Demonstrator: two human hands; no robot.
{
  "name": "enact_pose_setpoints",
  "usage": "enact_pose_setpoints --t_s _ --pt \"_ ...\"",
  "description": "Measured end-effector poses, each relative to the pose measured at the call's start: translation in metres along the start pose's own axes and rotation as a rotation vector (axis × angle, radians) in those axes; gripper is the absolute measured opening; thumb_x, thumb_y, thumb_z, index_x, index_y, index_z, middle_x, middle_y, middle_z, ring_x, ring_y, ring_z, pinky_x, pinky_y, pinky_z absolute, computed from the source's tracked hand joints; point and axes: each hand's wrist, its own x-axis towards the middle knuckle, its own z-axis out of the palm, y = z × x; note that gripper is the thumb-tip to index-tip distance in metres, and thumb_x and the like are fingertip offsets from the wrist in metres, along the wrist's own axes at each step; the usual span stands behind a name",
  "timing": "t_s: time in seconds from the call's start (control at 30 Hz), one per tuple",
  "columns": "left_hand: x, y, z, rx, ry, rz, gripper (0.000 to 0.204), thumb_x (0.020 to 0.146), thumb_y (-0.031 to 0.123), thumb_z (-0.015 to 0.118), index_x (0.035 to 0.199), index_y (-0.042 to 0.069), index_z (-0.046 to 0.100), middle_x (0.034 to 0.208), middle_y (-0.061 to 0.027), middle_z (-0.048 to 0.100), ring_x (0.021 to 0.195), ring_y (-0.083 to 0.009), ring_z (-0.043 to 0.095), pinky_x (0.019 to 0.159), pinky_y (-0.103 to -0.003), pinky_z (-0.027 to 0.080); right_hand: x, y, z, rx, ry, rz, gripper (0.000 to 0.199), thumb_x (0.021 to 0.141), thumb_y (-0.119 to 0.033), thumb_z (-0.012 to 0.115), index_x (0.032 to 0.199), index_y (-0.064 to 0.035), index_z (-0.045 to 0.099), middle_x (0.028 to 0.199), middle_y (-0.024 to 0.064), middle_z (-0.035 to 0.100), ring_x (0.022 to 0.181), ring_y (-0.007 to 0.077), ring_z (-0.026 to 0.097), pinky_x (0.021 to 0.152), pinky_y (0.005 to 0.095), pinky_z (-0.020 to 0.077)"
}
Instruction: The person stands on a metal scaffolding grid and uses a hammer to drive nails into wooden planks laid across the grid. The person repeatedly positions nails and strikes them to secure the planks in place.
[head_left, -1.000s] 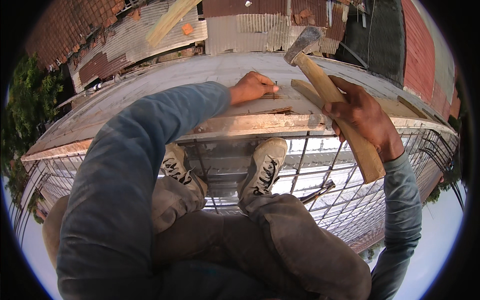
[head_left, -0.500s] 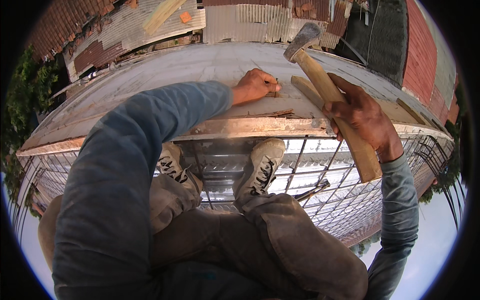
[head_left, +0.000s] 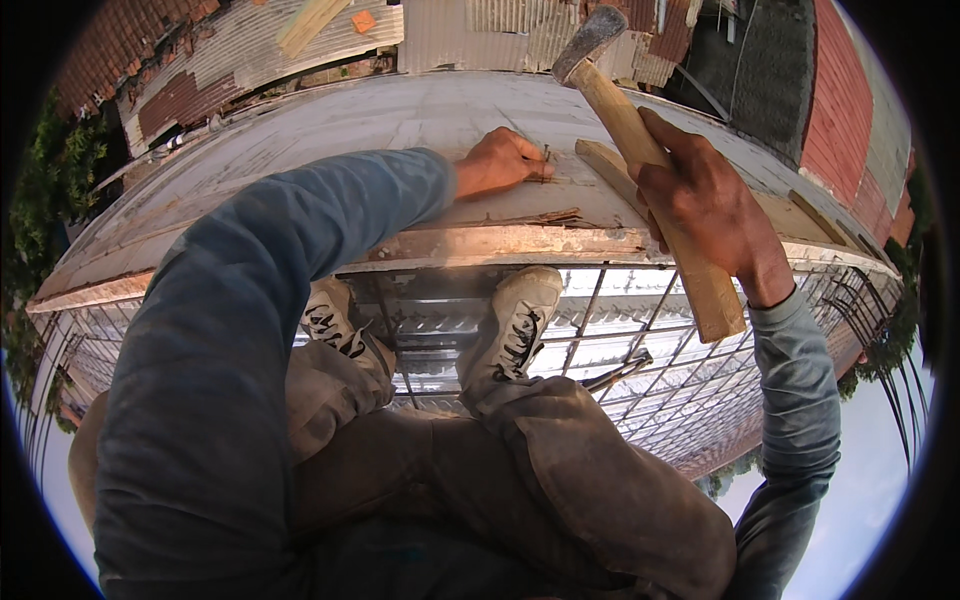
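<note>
My left hand (head_left: 500, 161) is closed in a pinch on a thin nail (head_left: 546, 153), which stands upright at my fingertips on the pale panel (head_left: 400, 125). To the right, my right hand (head_left: 708, 205) wraps round the wooden handle of a hammer (head_left: 630, 128). The hammer's dark metal head (head_left: 594, 42) is raised at the far end, apart from the nail. Beneath the handle lies a wooden strip (head_left: 605, 165), partly hidden by the hammer and my hand. Thin brown slivers (head_left: 560, 216) lie near the panel's front edge.
A wooden beam (head_left: 520, 243) edges the panel toward me. Below it, a grid of steel bars (head_left: 600, 320) covers shiny ribbed metal sheeting, with my shoes (head_left: 515, 325) over it. A dark tool (head_left: 620, 370) rests on the bars. Corrugated roofs (head_left: 460, 40) lie beyond the panel, lower down.
My right hand has raised the hammer a little, and its head is slightly farther away and to the left. My left hand keeps its pinch on the nail. The whole view has shifted slightly.
</note>
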Motion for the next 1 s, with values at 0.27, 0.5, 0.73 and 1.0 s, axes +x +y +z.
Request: enact_pose_setpoints --t_s 0.27,0.5,0.73,1.0 --pt "-0.004 -0.001 -0.003 -0.012 -0.010 0.034 0.029 0.093 0.032 0.084 0.105 0.005 0.085 0.100 -0.0100 0.082 0.093 -0.0176 0.072 0.087 -0.034 0.056 0.030 -0.007 -0.029 0.544 -0.370 0.450 0.036 0.084 -0.009 0.076 0.119 -0.0060 0.077 0.149 0.0205 0.058 0.130 0.0338 0.062 0.103 0.0390 0.0582" --pt "-0.003 0.005 -0.004 0.042 -0.055 -0.012 0.027 0.094 0.032 0.083 0.103 0.006 0.084 0.100 -0.0091 0.081 0.093 -0.0179 0.071 0.087 -0.035 0.056 0.009 0.010 -0.008 -0.005 0.067 0.036 0.031 0.083 -0.011 0.080 0.115 -0.0099 0.079 0.150 0.0194 0.058 0.127 0.0323 0.064 0.101 0.0360 0.0594" --pt "0.003 -0.005 0.000 0.029 -0.013 0.119 0.024 0.095 0.029 0.082 0.099 0.005 0.082 0.098 -0.0066 0.080 0.092 -0.0178 0.070 0.088 -0.036 0.054 -0.004 0.019 -0.020 0.372 -0.023 0.242 0.029 0.087 -0.015 0.077 0.116 -0.0096 0.080 0.147 0.0245 0.060 0.128 0.0386 0.064 0.102 0.0397 0.0588" --pt "-0.002 0.015 0.002 0.093 0.033 0.224 0.027 0.097 0.031 0.080 0.103 0.005 0.081 0.099 -0.0073 0.079 0.089 -0.0154 0.068 0.085 -0.034 0.054 -0.017 0.022 -0.020 0.486 -0.147 0.414 0.027 0.090 -0.016 0.076 0.116 -0.0147 0.080 0.152 0.0211 0.057 0.131 0.0373 0.063 0.103 0.0397 0.0587"
